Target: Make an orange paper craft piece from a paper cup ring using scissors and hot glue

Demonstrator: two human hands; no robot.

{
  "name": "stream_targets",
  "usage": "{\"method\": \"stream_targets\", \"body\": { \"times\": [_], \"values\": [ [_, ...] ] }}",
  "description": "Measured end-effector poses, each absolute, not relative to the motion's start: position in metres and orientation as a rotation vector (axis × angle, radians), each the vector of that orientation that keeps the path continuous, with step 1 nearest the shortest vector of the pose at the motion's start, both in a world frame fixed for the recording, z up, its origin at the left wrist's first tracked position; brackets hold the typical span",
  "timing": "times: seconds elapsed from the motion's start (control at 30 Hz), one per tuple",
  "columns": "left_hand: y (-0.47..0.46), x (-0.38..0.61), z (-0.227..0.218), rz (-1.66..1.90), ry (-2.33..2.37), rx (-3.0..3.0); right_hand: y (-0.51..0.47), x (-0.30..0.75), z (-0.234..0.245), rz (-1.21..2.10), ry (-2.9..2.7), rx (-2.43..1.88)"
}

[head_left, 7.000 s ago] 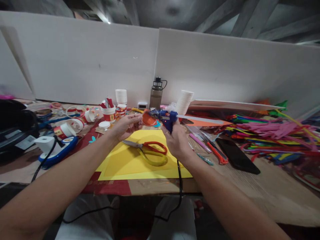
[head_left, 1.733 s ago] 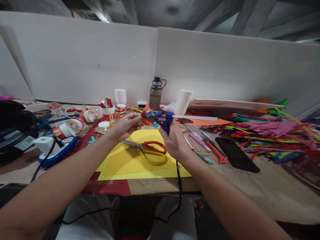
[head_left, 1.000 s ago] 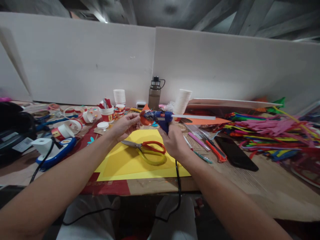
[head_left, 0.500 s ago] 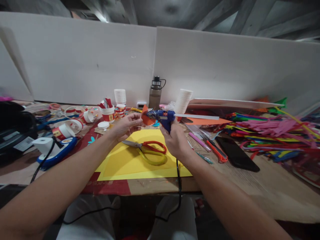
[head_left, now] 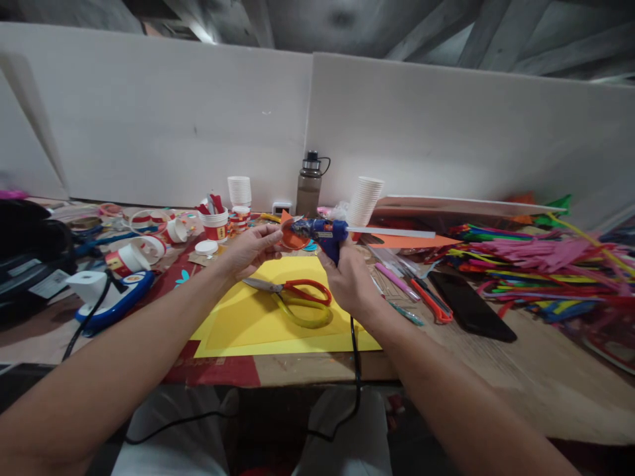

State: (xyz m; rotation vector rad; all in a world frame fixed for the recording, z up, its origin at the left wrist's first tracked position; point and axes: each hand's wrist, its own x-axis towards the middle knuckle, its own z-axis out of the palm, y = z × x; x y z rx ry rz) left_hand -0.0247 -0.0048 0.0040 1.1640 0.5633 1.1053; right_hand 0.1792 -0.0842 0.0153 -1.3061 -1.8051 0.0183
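My left hand (head_left: 248, 251) pinches a small orange paper piece (head_left: 288, 237) and holds it up above the table. My right hand (head_left: 347, 277) is wrapped round the grip of a blue hot-glue gun (head_left: 325, 233). The gun's nozzle points left and touches the orange piece. A white glue stick (head_left: 391, 233) juts out of the gun's back to the right. A black cord (head_left: 355, 370) hangs from the gun over the table's front edge. Below both hands lie yellow paper sheets (head_left: 248, 324) with red-and-yellow scissors (head_left: 297, 297) on them.
Cut red-and-white paper cups (head_left: 149, 244) and a blue-and-white device (head_left: 106, 294) crowd the left. At the back stand two stacks of white cups (head_left: 366, 201) and a grey bottle (head_left: 309, 185). A black phone (head_left: 469, 307), an orange cutter (head_left: 430, 299) and coloured pipe cleaners (head_left: 540, 261) lie right.
Both hands stay almost still. The gun's nozzle has kept against the orange piece, which has turned slightly in my left fingers since seven seconds ago.
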Motion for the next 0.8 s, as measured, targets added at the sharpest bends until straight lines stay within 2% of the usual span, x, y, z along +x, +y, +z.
{"method": "stream_targets", "body": {
  "times": [0.23, 0.57, 0.8],
  "values": [
    [-0.0047, -0.0252, 0.003, 1.121, 0.585, 1.142, -0.0837, 0.1807, 0.0151, -0.094, -1.76, -1.348],
    [-0.0036, -0.0253, 0.0032, 1.141, 0.549, 1.177, -0.0865, 0.1767, 0.0143, 0.065, -1.836, -1.278],
    [-0.0019, -0.0246, 0.001, 1.12, 0.495, 1.193, -0.085, 0.1775, 0.0137, 0.038, -1.824, -1.272]
  ]
}}
